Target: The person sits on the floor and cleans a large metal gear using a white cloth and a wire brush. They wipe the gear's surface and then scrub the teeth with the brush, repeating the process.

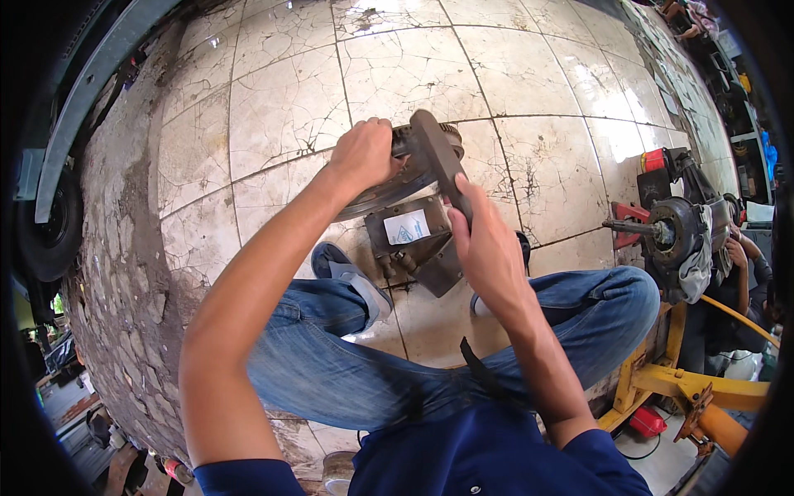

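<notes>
Fingers curled, my left hand (364, 153) grips the upper left of a round, dark metal part with a toothed edge (379, 199), perhaps a flywheel. My right hand (488, 244) is closed around the near end of a long, flat brown-grey bar (436, 150). This bar slants away from me across the right side of the round part; whether it touches the face I cannot tell. Below them, between my feet, a boxy dark metal block (437, 217) with a white label sits on the tiles, under or against the round part's near edge.
Cracked, stained tiles (397, 74) spread ahead, with a rough concrete strip (124, 273) at left. On the right stand a hub assembly (674, 231), a red stand (626, 221) and a yellow metal frame (662, 382). Another person's hands (736, 248) are beside the hub.
</notes>
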`<action>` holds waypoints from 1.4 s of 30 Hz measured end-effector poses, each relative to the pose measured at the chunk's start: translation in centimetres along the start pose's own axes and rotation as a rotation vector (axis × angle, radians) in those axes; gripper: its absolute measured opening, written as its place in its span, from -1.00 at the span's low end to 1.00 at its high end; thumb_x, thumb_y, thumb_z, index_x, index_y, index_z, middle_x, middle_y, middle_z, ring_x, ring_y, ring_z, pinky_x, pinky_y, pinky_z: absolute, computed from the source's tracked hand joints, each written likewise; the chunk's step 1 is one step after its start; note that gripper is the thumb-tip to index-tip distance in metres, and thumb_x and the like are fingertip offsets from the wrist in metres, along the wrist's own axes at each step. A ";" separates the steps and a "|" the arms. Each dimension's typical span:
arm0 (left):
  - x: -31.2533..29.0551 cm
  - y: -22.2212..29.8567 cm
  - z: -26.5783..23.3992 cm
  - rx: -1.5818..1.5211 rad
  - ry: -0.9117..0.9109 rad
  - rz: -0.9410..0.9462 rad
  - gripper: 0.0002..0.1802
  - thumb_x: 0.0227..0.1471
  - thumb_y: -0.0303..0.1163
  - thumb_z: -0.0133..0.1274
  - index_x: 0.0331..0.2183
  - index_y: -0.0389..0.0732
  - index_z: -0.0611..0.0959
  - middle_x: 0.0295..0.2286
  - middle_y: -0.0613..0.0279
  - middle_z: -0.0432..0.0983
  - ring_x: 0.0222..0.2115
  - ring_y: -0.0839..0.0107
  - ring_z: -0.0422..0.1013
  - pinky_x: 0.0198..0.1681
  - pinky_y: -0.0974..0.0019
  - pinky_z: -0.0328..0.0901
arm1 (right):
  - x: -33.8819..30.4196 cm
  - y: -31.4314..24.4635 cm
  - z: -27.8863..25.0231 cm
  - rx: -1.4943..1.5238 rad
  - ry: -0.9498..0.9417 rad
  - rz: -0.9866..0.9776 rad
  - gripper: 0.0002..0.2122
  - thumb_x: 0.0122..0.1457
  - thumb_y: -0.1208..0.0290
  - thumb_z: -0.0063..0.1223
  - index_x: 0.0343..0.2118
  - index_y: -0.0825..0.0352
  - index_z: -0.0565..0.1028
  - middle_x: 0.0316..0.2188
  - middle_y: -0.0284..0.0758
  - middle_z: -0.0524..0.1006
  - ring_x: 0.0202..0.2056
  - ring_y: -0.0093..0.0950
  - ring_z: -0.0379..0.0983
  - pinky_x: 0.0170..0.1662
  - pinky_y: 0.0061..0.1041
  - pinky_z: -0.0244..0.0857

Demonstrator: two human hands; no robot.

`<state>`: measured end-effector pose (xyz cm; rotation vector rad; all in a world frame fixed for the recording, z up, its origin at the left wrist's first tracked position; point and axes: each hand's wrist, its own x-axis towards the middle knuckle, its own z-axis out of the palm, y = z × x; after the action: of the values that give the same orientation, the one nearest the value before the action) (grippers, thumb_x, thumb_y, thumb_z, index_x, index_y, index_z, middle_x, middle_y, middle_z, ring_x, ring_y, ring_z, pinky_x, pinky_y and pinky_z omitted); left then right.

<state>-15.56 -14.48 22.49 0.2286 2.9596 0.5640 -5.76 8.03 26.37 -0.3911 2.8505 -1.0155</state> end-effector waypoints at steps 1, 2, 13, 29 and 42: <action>0.0 -0.2 0.0 -0.005 0.004 0.001 -0.55 -0.10 -0.25 0.38 -0.31 -0.44 0.65 -0.26 -0.20 0.61 -0.20 -0.10 0.57 -0.10 0.02 0.47 | -0.5 -0.1 -0.2 0.020 -0.034 0.040 -0.59 0.40 0.32 -0.04 0.26 0.20 0.28 -0.09 0.04 0.53 -0.21 0.14 0.53 -0.21 0.00 0.46; 0.0 -0.5 0.0 -0.005 0.008 -0.005 -0.56 -0.10 -0.26 0.38 -0.30 -0.44 0.65 -0.26 -0.19 0.61 -0.20 -0.10 0.56 -0.10 0.02 0.47 | -0.3 0.1 0.0 0.043 -0.025 0.036 -0.59 0.40 0.31 -0.05 0.26 0.19 0.28 -0.09 0.04 0.53 -0.21 0.14 0.53 -0.21 -0.01 0.46; -1.1 -0.1 -0.8 0.019 -0.033 -0.013 -0.55 -0.04 -0.21 0.35 -0.23 -0.36 0.63 -0.25 -0.17 0.60 -0.19 -0.11 0.54 -0.12 -0.01 0.44 | 8.6 -2.7 0.9 -0.194 -0.101 0.017 -0.60 0.41 0.24 -0.06 0.26 0.16 0.29 -0.26 0.07 0.56 -0.32 0.09 0.56 -0.27 -0.01 0.43; -0.1 -2.5 -1.2 -0.045 -0.060 0.075 -0.54 -0.05 -0.20 0.34 -0.22 -0.34 0.60 -0.23 -0.10 0.58 -0.12 -0.07 0.50 -0.04 0.03 0.40 | -2.7 5.4 0.0 0.093 0.056 0.238 -0.57 0.38 0.31 0.01 0.28 0.13 0.30 -0.06 0.06 0.59 -0.10 0.08 0.56 -0.07 -0.06 0.42; -1.9 -0.6 -3.8 -0.089 -0.216 0.007 -0.19 -0.03 0.12 0.34 0.05 -0.32 0.56 -0.08 -0.04 0.56 -0.08 0.10 0.52 -0.01 0.15 0.41 | -3.6 5.3 1.2 0.404 0.003 0.309 -0.58 0.38 0.36 0.04 0.26 0.24 0.30 0.09 0.02 0.53 0.04 0.02 0.51 0.04 -0.18 0.39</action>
<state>-14.37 -16.70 25.96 0.2721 2.7201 0.6275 -3.19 12.23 22.10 0.0827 2.5044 -1.4666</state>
